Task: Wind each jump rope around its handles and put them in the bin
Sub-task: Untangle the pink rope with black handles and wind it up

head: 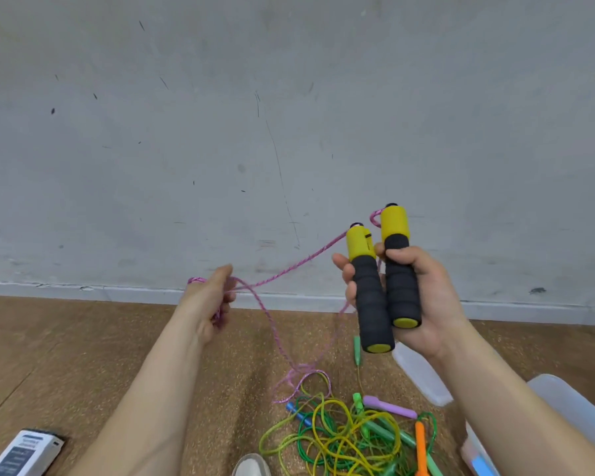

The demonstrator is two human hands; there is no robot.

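Foam, black and ribbed, covers the two handles (371, 304), each topped with a smooth yellow plastic barrel, and our right hand (426, 297) has both clamped side by side, upright, in front of the scuffed grey wall (289, 97). Our left hand (210, 304) is well apart from it, fingers curled round the pink rope (289, 266), a thin braided cord with a bit of sparkle. So both hands are gripping parts of the same rope, with no turns on the handles that we can see.

Worry one: the slack drops to the cork-look floor (83, 338) and its loops lie right at the edge of the pile (340, 438) of glossy green and yellow plastic cords with blue, purple and orange grips. We can't tell if it's actually snagged in there, but if it is, winding drags the whole mess up. Worry two: limp braid on smooth plastic, so loose turns could slide off the ends. Worry three: two fat handles in one hand can scissor apart under tension. Frosted plastic bin (564, 396) sits low on our right, near the pile, and this rope isn't in it yet
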